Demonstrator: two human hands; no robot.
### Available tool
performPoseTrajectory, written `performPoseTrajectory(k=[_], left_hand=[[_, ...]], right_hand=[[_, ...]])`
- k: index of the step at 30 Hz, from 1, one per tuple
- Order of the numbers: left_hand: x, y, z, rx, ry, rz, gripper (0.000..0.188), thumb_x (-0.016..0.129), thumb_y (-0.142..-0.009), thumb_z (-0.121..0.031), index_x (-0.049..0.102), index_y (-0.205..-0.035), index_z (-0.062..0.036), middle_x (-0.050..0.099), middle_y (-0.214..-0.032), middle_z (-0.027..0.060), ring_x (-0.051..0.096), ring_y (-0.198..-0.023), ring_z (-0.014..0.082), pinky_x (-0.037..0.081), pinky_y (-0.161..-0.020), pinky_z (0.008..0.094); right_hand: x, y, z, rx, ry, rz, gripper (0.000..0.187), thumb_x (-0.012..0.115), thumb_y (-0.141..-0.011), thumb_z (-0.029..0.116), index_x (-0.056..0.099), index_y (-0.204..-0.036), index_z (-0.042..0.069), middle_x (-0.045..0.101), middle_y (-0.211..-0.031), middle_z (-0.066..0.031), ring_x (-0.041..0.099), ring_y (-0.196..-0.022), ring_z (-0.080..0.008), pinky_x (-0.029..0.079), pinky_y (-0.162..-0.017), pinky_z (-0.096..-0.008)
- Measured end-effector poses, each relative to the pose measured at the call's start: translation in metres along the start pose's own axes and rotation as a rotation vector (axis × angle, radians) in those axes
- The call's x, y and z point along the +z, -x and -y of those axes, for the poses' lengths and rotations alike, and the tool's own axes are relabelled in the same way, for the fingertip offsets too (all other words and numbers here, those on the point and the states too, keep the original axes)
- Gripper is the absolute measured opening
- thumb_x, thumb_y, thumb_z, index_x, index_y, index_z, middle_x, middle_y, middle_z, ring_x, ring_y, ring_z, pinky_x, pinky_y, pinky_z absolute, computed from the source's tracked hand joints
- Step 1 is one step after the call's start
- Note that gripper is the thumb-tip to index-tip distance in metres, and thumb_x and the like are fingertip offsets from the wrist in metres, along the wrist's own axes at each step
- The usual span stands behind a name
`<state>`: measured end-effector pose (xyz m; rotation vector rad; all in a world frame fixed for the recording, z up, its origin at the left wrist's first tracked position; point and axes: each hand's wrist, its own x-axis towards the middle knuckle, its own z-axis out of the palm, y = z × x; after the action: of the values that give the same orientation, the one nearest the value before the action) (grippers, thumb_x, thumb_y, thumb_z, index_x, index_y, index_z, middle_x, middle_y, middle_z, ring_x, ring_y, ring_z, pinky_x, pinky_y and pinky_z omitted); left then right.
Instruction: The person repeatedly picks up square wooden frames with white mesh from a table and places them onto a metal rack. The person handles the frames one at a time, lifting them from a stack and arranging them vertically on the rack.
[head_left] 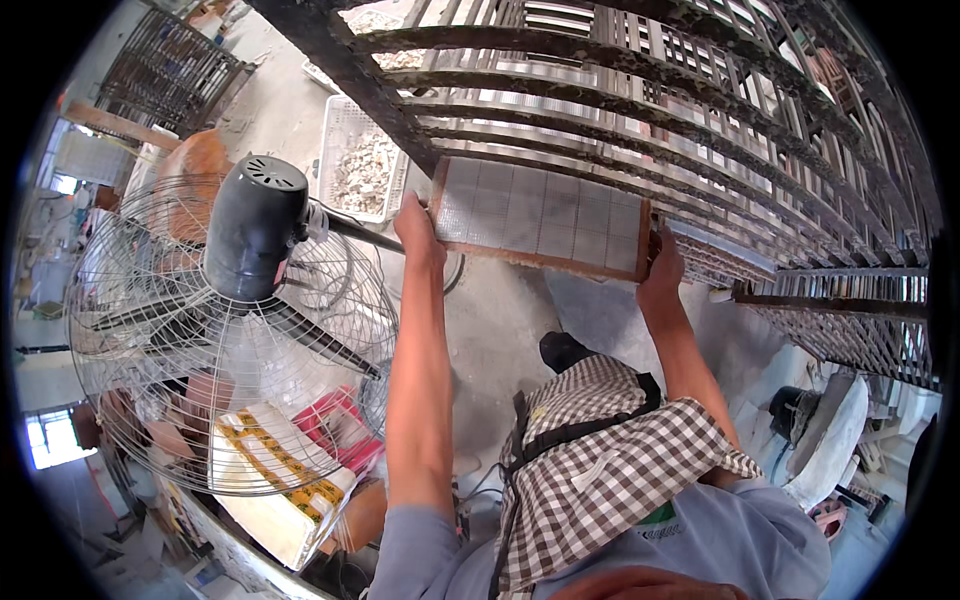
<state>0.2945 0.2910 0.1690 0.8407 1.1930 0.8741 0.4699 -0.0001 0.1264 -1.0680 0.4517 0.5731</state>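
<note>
A long wood-framed tray [540,215], its pale grey face marked off in a grid of rectangles, is held out in front of me. My left hand [420,228] is closed round its left end. At the opposite end, my right hand [662,262] grips the frame, some of its fingers hidden by the tray. The tray's far edge lies against or just inside a tall slatted rack [560,90]; I cannot tell which. Both forearms reach forward, and a brown checked apron [620,470] covers my front.
A large wire-caged fan [255,230] stands close on my left. Beyond it, a white plastic crate [365,165] holds pale chunks on the floor. A taped carton [270,480] sits behind the fan's cage at lower left. More slatted racking [850,325] runs along the right.
</note>
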Motion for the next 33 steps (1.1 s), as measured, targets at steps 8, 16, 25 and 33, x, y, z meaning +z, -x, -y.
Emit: performPoseTrajectory(k=[8,16,25,33], left_hand=[[-0.025,0.008,-0.011,0.093,-0.274,0.137,0.046,0.045,-0.094,-0.038,0.059,-0.109,0.0035,0.064,-0.091,0.0126,0.059,-0.078,0.0176,0.045,-0.067,0.0308],[-0.061,0.061,0.020,-0.075,0.131,0.221,0.028,0.038,-0.097,-0.021,0.053,-0.099,0.0032,0.059,-0.082,0.0123,0.058,-0.065,0.0179,0.048,-0.058,0.0268],[-0.050,0.061,0.030,0.026,0.164,0.171,0.020,0.044,-0.096,-0.014,0.052,-0.095,0.0051,0.058,-0.076,0.0103,0.060,-0.059,0.0161,0.048,-0.052,0.0241],[-0.006,0.024,0.035,0.098,0.198,0.157,0.021,0.043,-0.095,-0.012,0.053,-0.091,0.0052,0.058,-0.075,0.0102,0.057,-0.055,0.0143,0.045,-0.048,0.0241]], right_hand=[[-0.038,-0.008,-0.006,0.031,0.049,0.312,0.032,0.047,-0.096,0.029,0.058,-0.107,0.001,0.064,-0.101,-0.0104,0.062,-0.086,-0.0188,0.050,-0.072,-0.0313],[-0.063,0.040,-0.024,0.087,0.053,0.442,0.032,0.042,-0.098,0.025,0.056,-0.107,-0.002,0.066,-0.091,-0.0180,0.064,-0.075,-0.0229,0.051,-0.064,-0.0330],[-0.064,0.039,-0.034,-0.071,0.020,0.472,0.026,0.042,-0.100,0.020,0.057,-0.105,-0.001,0.065,-0.088,-0.0126,0.059,-0.072,-0.0162,0.046,-0.063,-0.0284],[-0.036,-0.003,-0.026,-0.036,-0.093,0.382,0.022,0.042,-0.100,0.017,0.056,-0.103,0.000,0.062,-0.086,-0.0099,0.058,-0.071,-0.0163,0.047,-0.063,-0.0289]])
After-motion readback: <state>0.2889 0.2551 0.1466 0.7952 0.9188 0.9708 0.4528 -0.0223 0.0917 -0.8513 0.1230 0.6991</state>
